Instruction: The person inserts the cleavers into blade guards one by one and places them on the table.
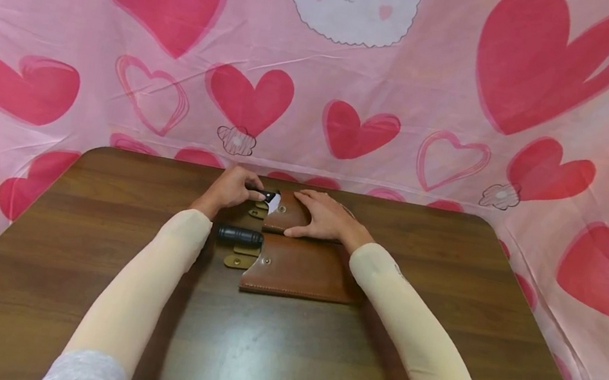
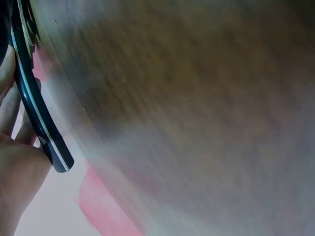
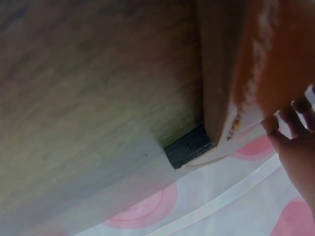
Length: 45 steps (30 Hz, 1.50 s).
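Observation:
My left hand grips the black riveted handle of a knife, whose shiny blade shows at the mouth of a brown leather sheath. The rest of the blade is hidden inside. Spread over that same sheath, my right hand rests with its thumb near the front edge and its fingers near the back edge. Closer to me lies a larger brown sheath, with a ridged black handle sticking out of its left end.
Tan snap straps stick out left of the larger sheath, and a smaller strap beside the far one. Everything lies on a brown wooden table, backed by a pink cloth with hearts. A small dark block-like piece shows beside the leather in the right wrist view.

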Tool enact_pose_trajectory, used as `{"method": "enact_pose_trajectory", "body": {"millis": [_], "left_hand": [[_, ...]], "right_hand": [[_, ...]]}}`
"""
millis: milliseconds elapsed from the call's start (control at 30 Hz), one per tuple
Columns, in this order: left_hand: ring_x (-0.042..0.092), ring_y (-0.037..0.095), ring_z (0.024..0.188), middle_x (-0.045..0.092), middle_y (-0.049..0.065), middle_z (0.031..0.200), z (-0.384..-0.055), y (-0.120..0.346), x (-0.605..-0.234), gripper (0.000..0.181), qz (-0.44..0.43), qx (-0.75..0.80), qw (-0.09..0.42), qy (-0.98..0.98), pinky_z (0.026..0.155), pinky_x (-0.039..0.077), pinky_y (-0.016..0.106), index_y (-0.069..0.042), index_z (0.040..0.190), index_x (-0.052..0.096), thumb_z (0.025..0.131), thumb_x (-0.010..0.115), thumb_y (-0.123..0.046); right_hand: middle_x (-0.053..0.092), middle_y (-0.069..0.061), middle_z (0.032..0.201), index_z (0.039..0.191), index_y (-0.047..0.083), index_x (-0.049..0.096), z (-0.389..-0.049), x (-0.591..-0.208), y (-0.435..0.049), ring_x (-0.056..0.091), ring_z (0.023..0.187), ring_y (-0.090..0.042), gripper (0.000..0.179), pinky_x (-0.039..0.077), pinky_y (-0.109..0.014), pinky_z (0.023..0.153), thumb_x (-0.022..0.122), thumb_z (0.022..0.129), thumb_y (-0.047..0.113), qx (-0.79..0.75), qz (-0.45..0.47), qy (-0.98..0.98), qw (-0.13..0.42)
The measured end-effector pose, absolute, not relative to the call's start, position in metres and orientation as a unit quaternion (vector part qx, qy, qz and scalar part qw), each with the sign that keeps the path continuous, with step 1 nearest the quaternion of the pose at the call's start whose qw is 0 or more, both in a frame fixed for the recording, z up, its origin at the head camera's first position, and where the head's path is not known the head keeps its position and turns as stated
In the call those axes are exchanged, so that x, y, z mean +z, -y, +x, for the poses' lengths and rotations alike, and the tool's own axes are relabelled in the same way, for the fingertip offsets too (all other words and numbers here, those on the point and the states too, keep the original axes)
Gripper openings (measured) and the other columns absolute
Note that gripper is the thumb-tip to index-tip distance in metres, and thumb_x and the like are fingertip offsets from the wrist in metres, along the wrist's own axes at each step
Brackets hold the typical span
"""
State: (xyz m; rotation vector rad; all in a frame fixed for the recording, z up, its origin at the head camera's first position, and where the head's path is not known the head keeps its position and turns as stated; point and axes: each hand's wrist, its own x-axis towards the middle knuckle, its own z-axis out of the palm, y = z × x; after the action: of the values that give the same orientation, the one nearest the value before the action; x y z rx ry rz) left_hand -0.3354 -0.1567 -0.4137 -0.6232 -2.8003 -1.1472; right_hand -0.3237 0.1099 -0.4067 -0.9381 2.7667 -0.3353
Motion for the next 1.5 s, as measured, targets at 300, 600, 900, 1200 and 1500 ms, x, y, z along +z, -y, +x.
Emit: {"method": "enact_pose_trajectory", "body": {"millis": [300,600,900,1200,1500], "left_hand": [[0.066,0.031,0.094,0.076,0.014,0.094,-0.334,0.157,-0.416,0.017,-0.202,-0.373,0.022,0.905,0.088,0.05,0.047,0.003,0.096,0.077,0.084,0.083,-0.008],[0.064,0.028,0.089,0.075,0.01,0.09,-0.336,0.159,-0.417,0.017,-0.194,-0.377,0.01,0.906,0.085,0.049,0.043,0.002,0.096,0.078,0.084,0.083,-0.009],[0.061,0.026,0.088,0.075,0.009,0.09,-0.336,0.159,-0.417,0.018,-0.188,-0.377,0.007,0.907,0.083,0.047,0.04,0.0,0.096,0.078,0.084,0.084,-0.013],[0.06,0.028,0.088,0.074,0.01,0.093,-0.333,0.158,-0.414,0.019,-0.186,-0.364,0.005,0.913,0.083,0.047,0.043,-0.001,0.099,0.077,0.086,0.082,-0.014],[0.062,0.034,0.104,0.073,0.016,0.11,-0.328,0.16,-0.406,0.025,-0.174,-0.356,-0.003,0.918,0.096,0.046,0.05,-0.001,0.109,0.074,0.09,0.077,-0.018]], "right_hand": [[0.031,-0.01,0.163,0.16,0.014,0.033,-0.323,-0.41,-0.109,0.026,0.149,-0.032,0.101,0.019,-0.054,0.12,0.065,0.083,0.071,-0.106,-0.315,-0.936,0.112],[0.032,-0.009,0.162,0.159,0.015,0.035,-0.323,-0.411,-0.108,0.027,0.148,-0.036,0.099,0.022,-0.061,0.116,0.065,0.082,0.071,-0.117,-0.31,-0.937,0.11],[0.032,-0.008,0.163,0.159,0.015,0.035,-0.324,-0.413,-0.107,0.026,0.15,-0.027,0.097,0.014,-0.047,0.122,0.063,0.084,0.071,-0.11,-0.312,-0.937,0.111],[0.03,-0.009,0.163,0.159,0.013,0.034,-0.324,-0.412,-0.108,0.025,0.15,-0.026,0.096,0.01,-0.049,0.122,0.063,0.086,0.069,-0.106,-0.323,-0.934,0.107],[0.032,-0.009,0.163,0.159,0.013,0.034,-0.322,-0.402,-0.116,0.025,0.15,-0.026,0.091,0.014,-0.048,0.122,0.063,0.09,0.064,-0.146,-0.325,-0.929,0.095]]}}
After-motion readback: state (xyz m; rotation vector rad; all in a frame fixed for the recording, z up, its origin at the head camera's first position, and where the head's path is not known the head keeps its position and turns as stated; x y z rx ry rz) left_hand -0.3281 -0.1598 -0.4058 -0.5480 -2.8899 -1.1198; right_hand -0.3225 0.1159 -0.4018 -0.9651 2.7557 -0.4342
